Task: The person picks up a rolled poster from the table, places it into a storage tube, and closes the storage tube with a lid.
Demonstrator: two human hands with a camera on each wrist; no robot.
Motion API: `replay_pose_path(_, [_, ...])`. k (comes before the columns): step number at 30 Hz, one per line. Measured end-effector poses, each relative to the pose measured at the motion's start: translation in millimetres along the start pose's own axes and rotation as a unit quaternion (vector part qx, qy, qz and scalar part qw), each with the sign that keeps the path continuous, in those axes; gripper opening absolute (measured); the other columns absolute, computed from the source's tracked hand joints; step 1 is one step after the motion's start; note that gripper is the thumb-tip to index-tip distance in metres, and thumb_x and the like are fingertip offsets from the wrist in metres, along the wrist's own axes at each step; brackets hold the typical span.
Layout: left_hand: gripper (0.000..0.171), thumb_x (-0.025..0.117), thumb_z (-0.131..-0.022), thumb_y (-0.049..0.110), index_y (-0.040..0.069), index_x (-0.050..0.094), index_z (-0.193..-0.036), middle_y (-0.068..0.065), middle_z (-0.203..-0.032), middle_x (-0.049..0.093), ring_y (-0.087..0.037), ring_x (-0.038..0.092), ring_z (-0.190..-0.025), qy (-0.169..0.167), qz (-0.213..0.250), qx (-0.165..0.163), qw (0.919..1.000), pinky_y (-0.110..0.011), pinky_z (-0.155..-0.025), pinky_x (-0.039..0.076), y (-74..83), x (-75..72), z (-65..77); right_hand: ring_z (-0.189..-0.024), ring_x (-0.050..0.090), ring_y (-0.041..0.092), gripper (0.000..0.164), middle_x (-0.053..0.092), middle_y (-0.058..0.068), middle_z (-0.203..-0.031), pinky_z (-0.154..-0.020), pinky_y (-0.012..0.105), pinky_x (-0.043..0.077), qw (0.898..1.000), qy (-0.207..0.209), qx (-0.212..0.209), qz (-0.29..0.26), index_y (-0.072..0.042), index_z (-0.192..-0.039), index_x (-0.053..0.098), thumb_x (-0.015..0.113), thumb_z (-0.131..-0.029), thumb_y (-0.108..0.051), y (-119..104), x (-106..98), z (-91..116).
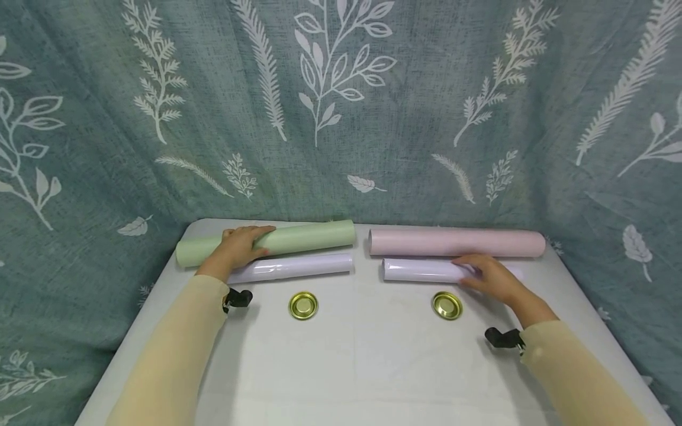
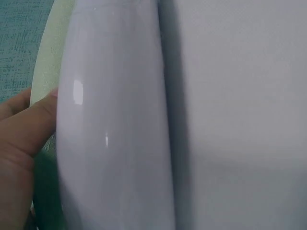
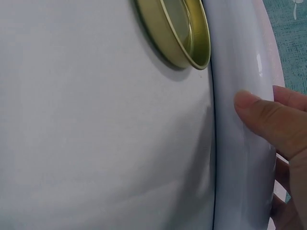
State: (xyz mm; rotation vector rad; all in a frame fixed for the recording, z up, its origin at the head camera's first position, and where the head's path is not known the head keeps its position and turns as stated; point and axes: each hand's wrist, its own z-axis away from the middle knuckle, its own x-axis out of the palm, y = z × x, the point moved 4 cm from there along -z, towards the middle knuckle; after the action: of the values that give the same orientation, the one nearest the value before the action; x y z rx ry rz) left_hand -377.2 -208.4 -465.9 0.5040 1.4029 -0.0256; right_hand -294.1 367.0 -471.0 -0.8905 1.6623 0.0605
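Observation:
My left hand (image 1: 238, 248) grips a pale green roll (image 1: 311, 236) near its left part, fingers over the top and thumb along the front side. Just in front of it lies a glossy lavender roll (image 1: 298, 267), which hides part of the green one in the left wrist view. On the other side, my right hand (image 1: 492, 279) holds a second glossy lavender roll (image 1: 418, 270) toward its right end. The right wrist view shows the thumb (image 3: 254, 108) on its near face and the fingers behind it. A pink roll (image 1: 453, 242) lies right behind that one.
Two shallow gold metal lids, a left one (image 1: 303, 305) and a right one (image 1: 447, 305), sit on the white table (image 1: 351, 361) in front of the lavender rolls. A teal leaf-patterned curtain (image 1: 341, 177) hangs along the table's back edge and both sides.

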Motion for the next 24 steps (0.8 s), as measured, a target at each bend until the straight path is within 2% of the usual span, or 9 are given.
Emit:
replay_pose_path(2, [0.068,0.069,-0.095,0.039,0.028,0.038,-0.156,-0.014,-0.154,0.043,-0.04,0.041,-0.138,0.0,0.001,0.004,1.0,-0.065,-0.104,0.024,0.5,-1.1,-0.7,-0.115,0.059,0.042,0.046,0.068,0.019,-0.12,-0.103,0.027,0.04,1.0,-0.001,0.01,0.005,0.0,-0.119,0.07,0.085,-0.076,-0.002,-1.0,-1.5,-0.5])
replay_pose_path(5, [0.069,0.069,-0.095,0.038,0.027,0.038,-0.156,-0.015,-0.153,0.044,-0.041,0.042,-0.136,-0.002,0.001,0.009,1.0,-0.065,-0.103,0.025,1.3,-1.8,-1.0,-0.116,0.059,0.041,0.045,0.068,0.018,-0.121,-0.1,0.045,0.043,1.0,-0.007,0.022,0.01,-0.001,-0.12,0.071,0.084,-0.077,-0.002,-0.9,-2.5,-0.9])
replay_pose_path(8, [0.069,0.069,-0.096,0.037,0.026,0.038,-0.156,-0.016,-0.153,0.044,-0.042,0.041,-0.136,-0.004,0.001,0.013,0.9999,-0.065,-0.105,0.024,2.0,-1.1,0.1,-0.118,0.059,0.04,0.045,0.068,0.017,-0.123,-0.099,0.053,0.042,0.999,-0.019,0.034,0.015,-0.003,-0.121,0.07,0.084,-0.078,-0.003,0.9,-2.6,0.0])
replay_pose_path(16, [0.067,0.068,-0.097,0.035,0.024,0.038,-0.156,-0.016,-0.153,0.044,-0.042,0.039,-0.139,0.009,0.005,0.035,0.9993,-0.062,-0.114,0.023,4.5,1.9,4.5,-0.118,0.059,0.04,0.044,0.067,0.017,-0.124,-0.096,0.057,0.045,0.998,-0.024,0.057,0.017,-0.006,-0.123,0.07,0.083,-0.08,-0.005,2.3,-10.6,5.4])
replay_pose_path(24, [0.071,0.069,-0.095,0.04,0.024,0.037,-0.156,-0.018,-0.152,0.044,-0.043,0.04,-0.136,0.004,-0.007,0.028,0.9996,-0.062,-0.113,0.026,5.7,1.5,5.4,-0.115,0.061,0.037,0.043,0.069,0.015,-0.122,-0.094,0.044,0.046,0.999,-0.005,0.044,0.031,-0.006,-0.123,0.07,0.083,-0.082,-0.008,-6.7,-21.3,8.3])
